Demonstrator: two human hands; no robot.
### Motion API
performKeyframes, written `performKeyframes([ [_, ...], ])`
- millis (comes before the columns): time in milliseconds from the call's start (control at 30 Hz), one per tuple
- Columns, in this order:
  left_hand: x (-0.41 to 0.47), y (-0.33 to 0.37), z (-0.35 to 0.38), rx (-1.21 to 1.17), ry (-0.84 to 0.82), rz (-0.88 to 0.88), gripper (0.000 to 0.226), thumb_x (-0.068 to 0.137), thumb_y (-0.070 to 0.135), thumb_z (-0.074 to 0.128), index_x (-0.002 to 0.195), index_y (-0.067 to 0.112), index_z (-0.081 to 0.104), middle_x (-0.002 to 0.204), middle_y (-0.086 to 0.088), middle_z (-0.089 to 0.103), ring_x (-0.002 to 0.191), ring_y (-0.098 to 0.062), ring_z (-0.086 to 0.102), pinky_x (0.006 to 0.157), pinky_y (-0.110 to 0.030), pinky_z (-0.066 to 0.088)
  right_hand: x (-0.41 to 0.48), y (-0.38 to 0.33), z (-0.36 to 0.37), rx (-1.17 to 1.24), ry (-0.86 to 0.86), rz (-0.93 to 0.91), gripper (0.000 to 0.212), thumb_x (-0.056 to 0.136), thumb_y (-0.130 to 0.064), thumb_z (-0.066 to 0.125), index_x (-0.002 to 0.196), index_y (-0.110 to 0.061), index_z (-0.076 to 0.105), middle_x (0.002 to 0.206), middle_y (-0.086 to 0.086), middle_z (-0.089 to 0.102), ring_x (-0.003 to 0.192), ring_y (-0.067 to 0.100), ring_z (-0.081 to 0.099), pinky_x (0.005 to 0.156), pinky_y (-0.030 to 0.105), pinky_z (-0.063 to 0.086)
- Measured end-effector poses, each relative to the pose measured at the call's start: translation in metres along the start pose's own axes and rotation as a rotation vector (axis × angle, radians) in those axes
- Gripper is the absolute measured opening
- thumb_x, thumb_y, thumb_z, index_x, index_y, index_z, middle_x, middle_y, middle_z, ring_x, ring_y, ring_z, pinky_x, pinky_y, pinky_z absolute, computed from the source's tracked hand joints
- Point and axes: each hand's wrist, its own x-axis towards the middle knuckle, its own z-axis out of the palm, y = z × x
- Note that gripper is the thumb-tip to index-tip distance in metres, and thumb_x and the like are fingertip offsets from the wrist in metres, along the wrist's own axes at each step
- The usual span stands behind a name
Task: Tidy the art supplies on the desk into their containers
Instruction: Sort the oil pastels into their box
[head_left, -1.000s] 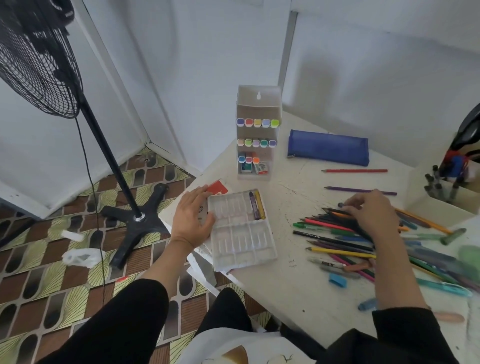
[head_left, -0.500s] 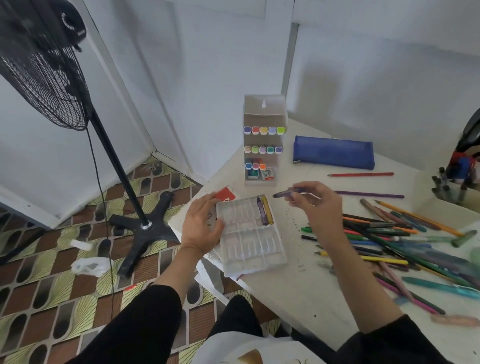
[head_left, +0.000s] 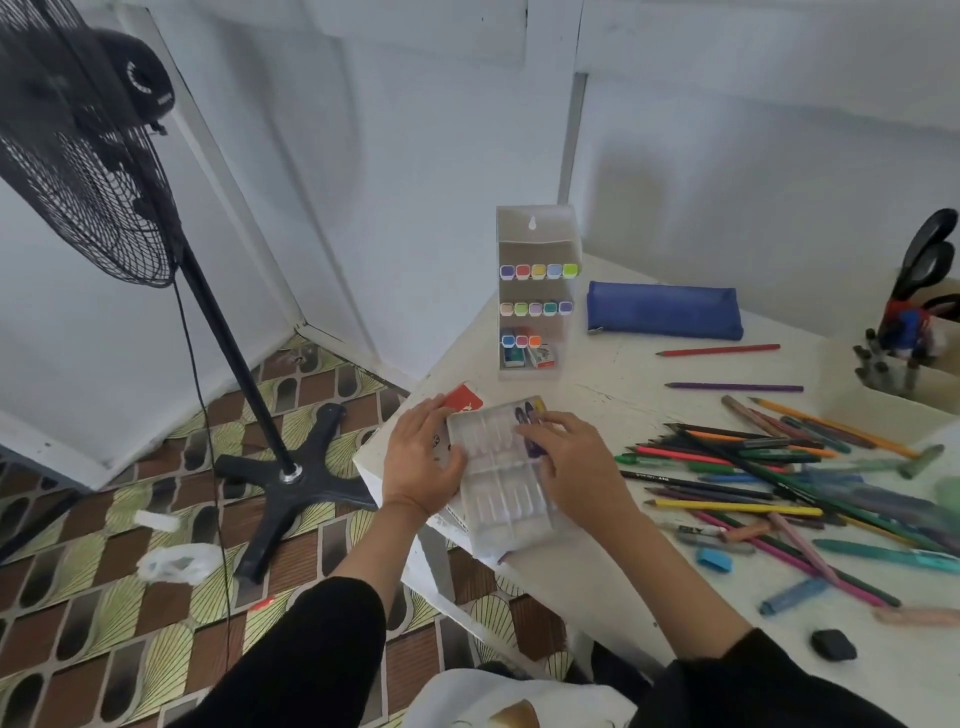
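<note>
Now, entries by item.

- Right hand (head_left: 576, 462): half a second ago it pinched a purple crayon in the air, just beyond the tray's right edge. It now lies across the right half of the tray (head_left: 506, 499). The fingers are nearly straight and press the purple crayon (head_left: 532, 448) into a slot at the tray's far right corner, beside a yellow crayon (head_left: 539, 404).
- Left hand (head_left: 423, 462): as before, fingers curled round the tray's left edge, thumb on top.
- Tray: clear plastic, same place, lying on papers. Its near end reaches the corner edge of the desk (head_left: 623, 571).
- Red card (head_left: 464, 399): touching the tray's far left corner.
- Marker rack (head_left: 535, 291): upright beyond the tray, with bare desktop between.
- Blue pouch (head_left: 665, 310): beyond the tray and to its right, well apart.
- Pencil pile (head_left: 753, 467): right of the tray, past a strip of bare desktop.
- Fan (head_left: 291, 467): on the floor, left of the tray.
</note>
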Motion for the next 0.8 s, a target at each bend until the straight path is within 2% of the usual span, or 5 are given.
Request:
performKeyframes([
  [133, 0.000, 0.001, -0.001, 0.011, -0.025, -0.015, 0.058, 0.076, 0.039, 0.040, 0.120, 0.007, 0.061, 0.133, -0.009, 0.055, 0.128, -0.030, 0.045, 0.112, -0.043, 0.029, 0.000, -0.002, 0.002, 0.073, -0.067, 0.208, 0.046, 0.079, 0.002, 0.061, 0.119, -0.019, 0.065, 0.120, 0.019, 0.059, 0.114, 0.035, 0.053, 0.094, 0.048, 0.045],
  [233, 0.000, 0.002, -0.002, 0.022, -0.034, -0.026, 0.064, 0.078, 0.041, 0.036, 0.127, 0.004, 0.057, 0.141, -0.010, 0.048, 0.135, -0.029, 0.037, 0.114, -0.038, 0.019, -0.009, -0.009, 0.002, 0.002, -0.058, 0.259, 0.053, 0.086, -0.004, 0.057, 0.135, -0.022, 0.049, 0.132, 0.012, 0.050, 0.114, 0.032, 0.048, 0.085, 0.046, 0.046],
  [367, 0.004, -0.001, 0.001, 0.078, -0.042, -0.029, 0.074, 0.081, 0.046, 0.029, 0.134, -0.001, 0.049, 0.147, -0.014, 0.040, 0.140, -0.029, 0.029, 0.118, -0.043, 0.013, -0.020, -0.014, 0.011, -0.040, 0.005, 0.548, 0.037, 0.095, -0.018, 0.049, 0.131, -0.014, 0.050, 0.116, 0.011, 0.057, 0.105, 0.031, 0.051, 0.082, 0.042, 0.046],
  [533, 0.006, 0.008, 0.002, 0.339, -0.138, -0.072, 0.055, 0.096, 0.042, 0.025, 0.146, 0.020, 0.033, 0.158, 0.001, 0.016, 0.146, -0.019, -0.006, 0.108, -0.044, -0.023, -0.015, -0.022, 0.013, 0.022, 0.053, 0.743, 0.030, 0.095, -0.016, 0.048, 0.122, -0.007, 0.058, 0.114, 0.011, 0.058, 0.111, 0.029, 0.045, 0.085, 0.038, 0.039],
  [800, 0.005, 0.057, 0.009, 0.174, -0.071, 0.024, 0.058, 0.093, 0.036, 0.024, 0.143, 0.012, 0.041, 0.157, -0.002, 0.020, 0.146, -0.023, -0.009, 0.107, -0.042, -0.024, -0.033, -0.034, -0.015, 0.201, 0.417, 0.838, 0.013, 0.088, -0.001, 0.053, 0.090, 0.002, 0.066, 0.082, 0.014, 0.061, 0.076, 0.020, 0.048, 0.064, 0.027, 0.029],
])
